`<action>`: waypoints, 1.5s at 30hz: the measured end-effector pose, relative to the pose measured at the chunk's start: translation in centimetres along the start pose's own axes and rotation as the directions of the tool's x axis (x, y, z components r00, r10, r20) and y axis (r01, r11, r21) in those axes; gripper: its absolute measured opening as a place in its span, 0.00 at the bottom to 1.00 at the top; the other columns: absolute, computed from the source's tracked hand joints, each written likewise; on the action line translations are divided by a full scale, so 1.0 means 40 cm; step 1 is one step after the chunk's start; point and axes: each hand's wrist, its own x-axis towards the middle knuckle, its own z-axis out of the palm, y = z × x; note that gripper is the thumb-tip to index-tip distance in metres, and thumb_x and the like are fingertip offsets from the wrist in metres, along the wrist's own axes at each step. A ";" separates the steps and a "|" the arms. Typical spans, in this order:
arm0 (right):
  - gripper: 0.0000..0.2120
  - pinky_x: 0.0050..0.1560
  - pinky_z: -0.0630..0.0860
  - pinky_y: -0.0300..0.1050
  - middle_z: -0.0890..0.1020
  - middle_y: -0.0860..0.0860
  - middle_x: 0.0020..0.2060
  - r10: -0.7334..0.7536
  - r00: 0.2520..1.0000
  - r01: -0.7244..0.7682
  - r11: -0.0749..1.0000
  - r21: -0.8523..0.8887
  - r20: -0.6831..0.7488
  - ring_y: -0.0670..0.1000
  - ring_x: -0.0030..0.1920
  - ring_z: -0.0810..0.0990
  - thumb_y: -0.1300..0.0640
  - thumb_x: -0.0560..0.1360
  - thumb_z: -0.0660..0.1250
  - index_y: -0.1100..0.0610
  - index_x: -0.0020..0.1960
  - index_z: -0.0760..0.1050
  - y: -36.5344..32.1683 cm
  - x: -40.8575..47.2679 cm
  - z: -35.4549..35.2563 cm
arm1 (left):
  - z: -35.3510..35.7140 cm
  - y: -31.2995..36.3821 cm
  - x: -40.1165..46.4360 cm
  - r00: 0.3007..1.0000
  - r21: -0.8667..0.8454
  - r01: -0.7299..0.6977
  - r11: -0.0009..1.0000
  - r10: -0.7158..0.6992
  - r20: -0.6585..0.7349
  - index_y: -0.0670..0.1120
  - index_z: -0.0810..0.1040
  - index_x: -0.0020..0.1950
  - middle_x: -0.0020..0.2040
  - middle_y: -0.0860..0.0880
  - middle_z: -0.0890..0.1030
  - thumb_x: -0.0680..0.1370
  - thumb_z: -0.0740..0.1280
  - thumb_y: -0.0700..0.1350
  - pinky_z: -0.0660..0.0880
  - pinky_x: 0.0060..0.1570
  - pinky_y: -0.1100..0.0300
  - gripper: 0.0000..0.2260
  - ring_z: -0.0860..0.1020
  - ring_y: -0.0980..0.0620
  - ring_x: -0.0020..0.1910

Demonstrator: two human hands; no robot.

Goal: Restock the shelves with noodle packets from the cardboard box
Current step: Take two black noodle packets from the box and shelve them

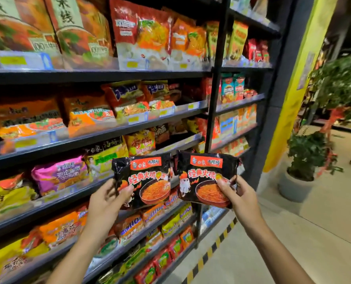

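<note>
Noodle packets: left packet (144, 181) pinched in left grip (107, 199) | right packet (208, 178) pinched in right grip (239, 193)

Shop aisle, where I stand: dark tiered shelves (101, 75) packed with noodle packets (84, 113), yellow price tags (12, 60) along the edges, potted plant (307, 156) on tiled floor (318, 232).
</note>
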 end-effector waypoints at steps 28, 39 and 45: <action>0.19 0.57 0.79 0.64 0.86 0.53 0.47 -0.065 0.955 0.062 0.998 0.020 0.290 0.54 0.51 0.85 0.33 0.69 0.72 0.46 0.49 0.81 0.205 1.118 -0.302 | 0.727 -0.025 0.614 0.890 0.439 -0.231 0.868 0.370 -0.265 0.50 0.80 0.61 0.52 0.56 0.85 0.73 0.73 0.55 0.76 0.55 0.65 0.19 0.82 0.59 0.52; 0.05 0.39 0.76 0.32 0.85 0.49 0.40 -0.170 0.907 0.124 0.982 0.142 0.385 0.44 0.42 0.84 0.53 0.78 0.68 0.54 0.48 0.79 0.225 1.372 -0.370 | 0.929 0.078 0.856 0.760 0.765 -0.350 0.541 0.642 -0.106 0.42 0.78 0.63 0.58 0.64 0.78 0.72 0.72 0.49 0.69 0.60 0.74 0.21 0.76 0.67 0.58; 0.06 0.41 0.74 0.40 0.81 0.48 0.35 -0.247 0.866 0.161 0.961 0.226 0.436 0.44 0.39 0.77 0.53 0.77 0.69 0.52 0.42 0.77 0.232 1.457 -0.341 | 0.962 0.094 0.943 0.763 0.788 -0.295 0.541 0.630 -0.147 0.42 0.77 0.66 0.59 0.49 0.82 0.75 0.74 0.44 0.74 0.58 0.68 0.21 0.80 0.54 0.57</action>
